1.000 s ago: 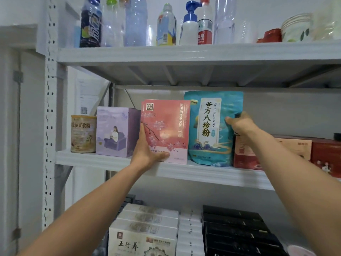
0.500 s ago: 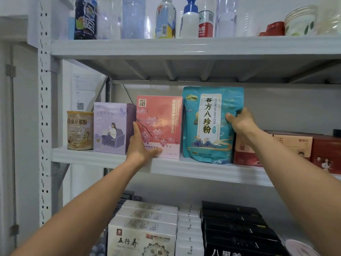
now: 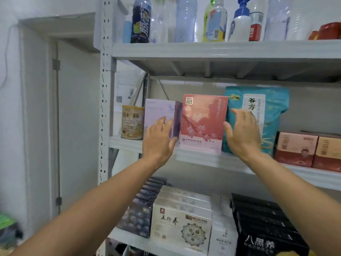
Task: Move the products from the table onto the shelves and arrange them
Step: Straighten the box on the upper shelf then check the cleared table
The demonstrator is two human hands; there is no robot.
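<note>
A pink box with blossom print point(image 3: 203, 122) stands upright on the middle shelf point(image 3: 212, 159), between a lilac box point(image 3: 158, 111) and a teal pouch point(image 3: 271, 108). My left hand point(image 3: 159, 140) hovers in front of the lilac box, fingers straight, just left of the pink box. In front of the teal pouch's left half is my right hand point(image 3: 241, 134), fingers spread, just right of the pink box. Neither hand holds anything.
A gold tin point(image 3: 132, 122) stands at the shelf's left end, red boxes point(image 3: 306, 150) at the right. Bottles point(image 3: 215, 21) line the top shelf. White boxes point(image 3: 182, 217) and black boxes point(image 3: 265, 224) fill the lower shelf. A white wall and door frame point(image 3: 55, 108) lie left.
My left hand let go of the pink box and my right hand released the teal pouch. Both hands drew back and now float open on either side of the pink box.
</note>
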